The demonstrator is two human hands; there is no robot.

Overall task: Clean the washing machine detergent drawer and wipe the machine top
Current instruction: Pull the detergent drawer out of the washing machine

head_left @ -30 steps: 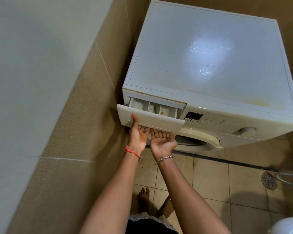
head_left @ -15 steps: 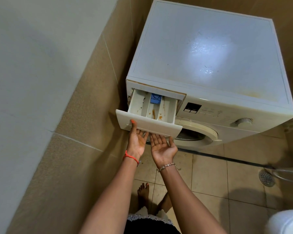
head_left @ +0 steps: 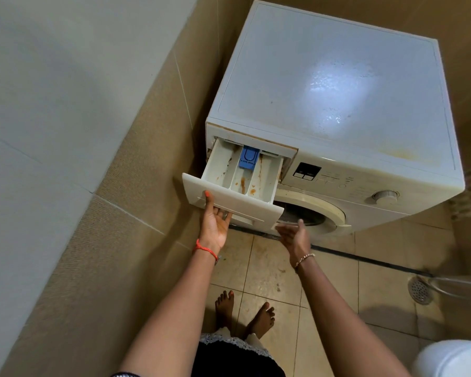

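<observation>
While your left hand [head_left: 214,227] hooks its fingers up under the front panel of the detergent drawer [head_left: 237,183], thumb pressed on the panel face, your right hand [head_left: 294,236] hangs open and empty just below the drawer's right corner, palm up, touching nothing that I can see. The drawer stands well out of its slot at the top left of the washing machine [head_left: 337,148], three compartments on show, rusty brown stains streaked along the dividers and a blue insert [head_left: 248,157] sitting at the back of the middle channel. This looks like light, hollow plastic, stiff enough to hold its shape but likely to flex or crack if you wrench it from one corner, so bring that free hand under the right side of the tray and carry it level from both ends. Expect some catch at the back; whether it has a release tab I can't tell from here, though the blue piece is the place to try. Wet residue may make the walls slick, so grip the front lip and the underside, not the thin dividers. The machine top [head_left: 332,77] waits behind, dull, with a yellowish stain near its front right corner.
</observation>
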